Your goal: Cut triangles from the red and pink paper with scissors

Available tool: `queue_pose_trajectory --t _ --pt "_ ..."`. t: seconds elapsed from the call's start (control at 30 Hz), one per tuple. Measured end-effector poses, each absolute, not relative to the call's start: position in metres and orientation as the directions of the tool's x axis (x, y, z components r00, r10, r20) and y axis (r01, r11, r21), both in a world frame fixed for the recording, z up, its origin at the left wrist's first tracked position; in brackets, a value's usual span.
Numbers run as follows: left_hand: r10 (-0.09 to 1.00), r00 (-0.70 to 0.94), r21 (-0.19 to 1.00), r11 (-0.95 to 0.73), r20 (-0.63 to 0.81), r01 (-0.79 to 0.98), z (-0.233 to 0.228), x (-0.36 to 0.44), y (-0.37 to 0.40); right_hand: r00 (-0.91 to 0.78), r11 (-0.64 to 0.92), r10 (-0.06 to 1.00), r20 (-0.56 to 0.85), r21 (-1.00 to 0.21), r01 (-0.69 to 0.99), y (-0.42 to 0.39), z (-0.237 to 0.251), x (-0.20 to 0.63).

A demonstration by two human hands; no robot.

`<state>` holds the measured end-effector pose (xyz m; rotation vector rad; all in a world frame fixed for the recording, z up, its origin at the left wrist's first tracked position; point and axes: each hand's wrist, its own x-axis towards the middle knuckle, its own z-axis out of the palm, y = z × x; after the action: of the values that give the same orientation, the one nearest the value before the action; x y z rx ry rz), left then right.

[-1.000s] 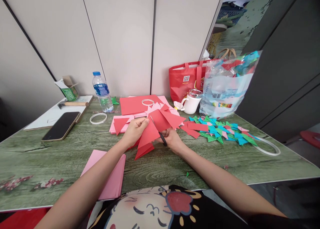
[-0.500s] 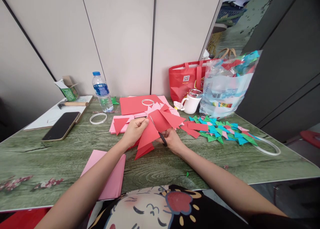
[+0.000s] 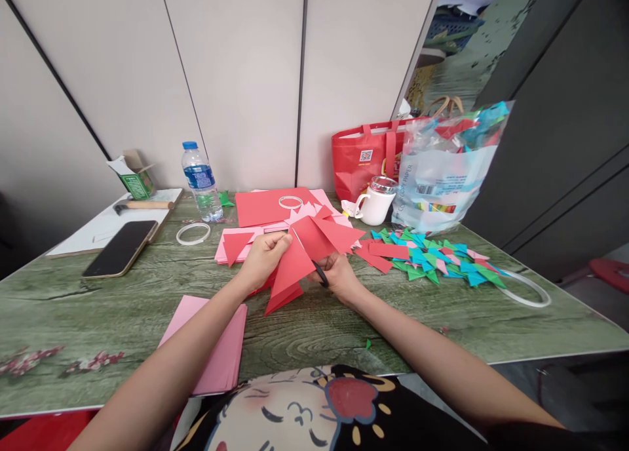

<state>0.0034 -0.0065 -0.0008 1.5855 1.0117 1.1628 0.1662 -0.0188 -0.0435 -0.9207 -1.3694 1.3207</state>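
The left hand (image 3: pixel 263 257) pinches 1 red paper (image 3: pixel 291 271) — the right hand (image 3: pixel 337 274) grips 1 pair of scissors (image 3: pixel 320 273), blades maybe hidden.

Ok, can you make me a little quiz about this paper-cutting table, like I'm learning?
1. True or false: the left hand holds the red paper.
2. What does the right hand grip? A) scissors B) hammer C) phone
3. Fill in: the water bottle has a ____ cap.

Key:
1. True.
2. A, the black-handled scissors.
3. Blue.
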Motion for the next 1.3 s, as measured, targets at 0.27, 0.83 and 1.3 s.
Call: queue_pose_trajectory --t 0.27,0.83,1.3 --pt "0.934 0.207 0.935 -0.324 0.292 0.146 0.0011 0.0015 -0.0055 -0.234 0.09 0.965 0.123 -0.985 -0.148 -0.0204 -0.0425 0.1637" --pt "0.914 0.249 0.882 -0.384 0.321 0.274 0.0054 0.0024 -0.0086 -0.135 0.158 0.967 0.215 -0.926 -0.343 -0.0241 -0.0371 0.157" --pt "0.923 0.256 0.914 -0.345 0.289 0.214 0.0026 0.0015 -0.0069 -0.072 0.126 0.985 0.154 -0.946 -0.299 -0.0236 -0.0395 0.1571"
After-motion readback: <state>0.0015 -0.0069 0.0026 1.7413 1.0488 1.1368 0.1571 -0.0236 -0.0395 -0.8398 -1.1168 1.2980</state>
